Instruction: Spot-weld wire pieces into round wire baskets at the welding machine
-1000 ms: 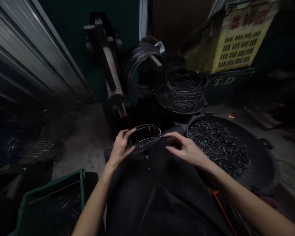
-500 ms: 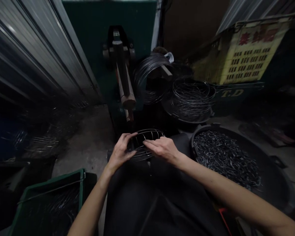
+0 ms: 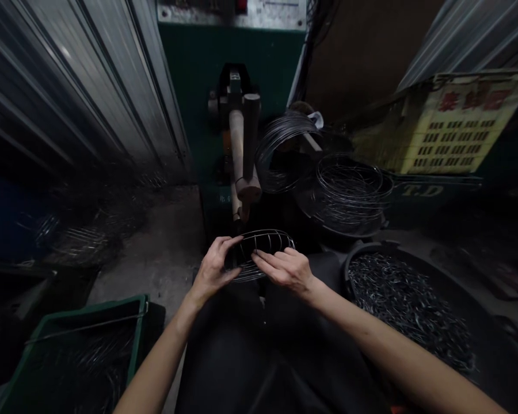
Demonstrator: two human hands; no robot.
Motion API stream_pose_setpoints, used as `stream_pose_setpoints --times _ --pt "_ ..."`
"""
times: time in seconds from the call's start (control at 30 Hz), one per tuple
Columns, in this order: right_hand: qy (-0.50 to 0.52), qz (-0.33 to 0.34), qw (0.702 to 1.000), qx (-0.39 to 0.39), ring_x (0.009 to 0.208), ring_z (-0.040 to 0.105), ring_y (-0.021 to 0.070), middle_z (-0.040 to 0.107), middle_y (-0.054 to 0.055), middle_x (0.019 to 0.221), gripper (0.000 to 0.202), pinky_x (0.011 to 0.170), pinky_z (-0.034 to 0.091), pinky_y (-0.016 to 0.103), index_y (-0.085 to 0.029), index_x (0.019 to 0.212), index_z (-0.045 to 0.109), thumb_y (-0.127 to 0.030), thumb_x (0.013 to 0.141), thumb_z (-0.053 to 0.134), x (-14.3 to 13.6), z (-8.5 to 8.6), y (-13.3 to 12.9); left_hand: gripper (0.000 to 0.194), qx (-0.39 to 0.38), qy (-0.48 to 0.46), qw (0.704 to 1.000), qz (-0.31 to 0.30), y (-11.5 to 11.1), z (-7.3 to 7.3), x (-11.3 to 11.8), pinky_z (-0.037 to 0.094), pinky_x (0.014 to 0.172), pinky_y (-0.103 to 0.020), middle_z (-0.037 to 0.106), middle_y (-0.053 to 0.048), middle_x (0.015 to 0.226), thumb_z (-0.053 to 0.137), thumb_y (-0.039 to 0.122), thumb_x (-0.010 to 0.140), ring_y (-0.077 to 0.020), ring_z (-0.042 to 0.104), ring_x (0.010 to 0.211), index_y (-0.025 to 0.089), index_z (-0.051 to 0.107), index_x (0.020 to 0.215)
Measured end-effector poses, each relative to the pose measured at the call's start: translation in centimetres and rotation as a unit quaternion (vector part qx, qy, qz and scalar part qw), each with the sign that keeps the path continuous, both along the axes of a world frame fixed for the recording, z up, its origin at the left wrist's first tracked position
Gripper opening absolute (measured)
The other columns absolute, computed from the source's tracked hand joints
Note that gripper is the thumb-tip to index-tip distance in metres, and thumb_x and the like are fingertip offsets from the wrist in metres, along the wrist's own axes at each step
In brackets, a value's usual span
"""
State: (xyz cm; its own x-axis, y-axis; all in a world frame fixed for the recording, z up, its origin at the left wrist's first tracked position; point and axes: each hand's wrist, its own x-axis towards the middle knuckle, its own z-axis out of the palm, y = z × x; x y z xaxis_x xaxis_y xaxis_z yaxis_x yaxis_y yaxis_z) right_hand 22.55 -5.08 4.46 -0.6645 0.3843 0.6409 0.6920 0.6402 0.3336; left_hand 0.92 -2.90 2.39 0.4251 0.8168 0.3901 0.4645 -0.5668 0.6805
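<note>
A round wire basket [image 3: 268, 237] with thin cross wires is held over my lap, just below the machine's rod-like arms [image 3: 247, 187]. My left hand [image 3: 214, 267] grips its left side, thumb low and fingers on the upper rim. On the right side, my right hand [image 3: 285, 268] is closed on the wires, with its index finger pointing inward across the basket. Whether the right fingertips pinch a small piece is too dark to tell.
Behind stands the green machine [image 3: 190, 63]. Wire coils [image 3: 285, 129] and wire rings [image 3: 349, 184] lie right of it. A black basin [image 3: 496, 345] holds short metal pieces. A yellow crate [image 3: 449, 152] is at right, a green crate [image 3: 140, 328] at lower left.
The camera view has shifted, so the machine and crates appear lower and further right. Both hands keep their hold on the wire basket, which is tilted much as before.
</note>
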Motion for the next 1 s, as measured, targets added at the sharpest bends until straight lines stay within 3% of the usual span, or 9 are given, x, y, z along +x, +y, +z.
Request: stream_pose_setpoints --times 0.53,1.0 --pt "-0.006 0.032 0.999 -0.031 0.060 0.051 0.0052 0.072 -0.002 0.100 0.019 0.057 0.031 0.026 -0.021 0.098 0.069 -0.013 0.087 0.055 0.0 -0.5 2.7 0.062 0.045 0.012 0.999 0.012 1.9 -0.6 -0.7 0.049 0.093 -0.039 0.049 -0.008 0.115 0.065 0.012 0.072 -0.0215 0.054 0.107 0.023 0.043 0.128" --pt "-0.009 0.030 0.999 0.018 0.059 0.048 0.0063 0.072 -0.002 0.101 0.017 0.057 0.031 0.026 -0.020 0.097 0.069 -0.013 0.086 0.058 -0.4 -1.6 4.9 0.064 0.069 0.033 0.997 0.024 4.1 -1.3 -1.1 0.046 0.097 -0.039 0.048 -0.008 0.118 0.066 0.013 0.072 -0.0228 0.052 0.113 0.025 0.042 0.131"
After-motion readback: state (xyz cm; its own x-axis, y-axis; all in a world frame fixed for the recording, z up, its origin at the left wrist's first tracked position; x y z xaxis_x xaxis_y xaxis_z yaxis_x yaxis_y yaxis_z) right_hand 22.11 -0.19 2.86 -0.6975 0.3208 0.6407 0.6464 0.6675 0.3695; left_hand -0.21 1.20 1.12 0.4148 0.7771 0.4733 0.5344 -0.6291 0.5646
